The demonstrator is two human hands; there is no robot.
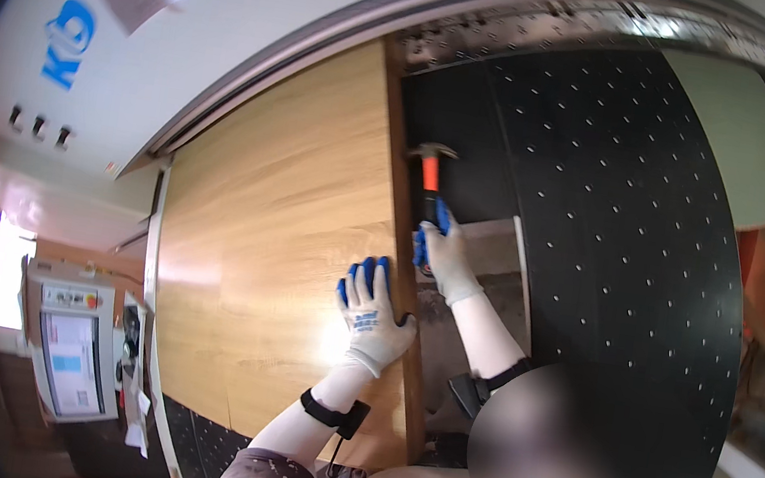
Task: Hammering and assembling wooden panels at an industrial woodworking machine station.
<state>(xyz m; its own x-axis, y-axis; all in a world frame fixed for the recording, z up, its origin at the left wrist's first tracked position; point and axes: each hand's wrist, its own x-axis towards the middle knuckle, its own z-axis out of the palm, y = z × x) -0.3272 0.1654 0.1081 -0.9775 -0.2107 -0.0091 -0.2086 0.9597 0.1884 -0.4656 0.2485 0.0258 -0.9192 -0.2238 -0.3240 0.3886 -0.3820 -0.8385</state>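
Note:
My left hand (372, 311), in a white glove with blue fingertips, lies flat and spread on a light wood-grain panel (277, 224), close to the panel's right edge. My right hand (444, 253), gloved the same way, grips the orange-and-black handle of a hammer (432, 170). The hammer's metal head points up, just right of the panel's brown edge strip (401, 212). Both forearms come up from the lower edge, each with a black strap at the wrist.
A black perforated board (632, 274) fills the right side behind the hammer. A metal rail (570, 21) runs along the top. A grey machine with a screen (71, 352) stands at the lower left. A blurred patch covers the lower right.

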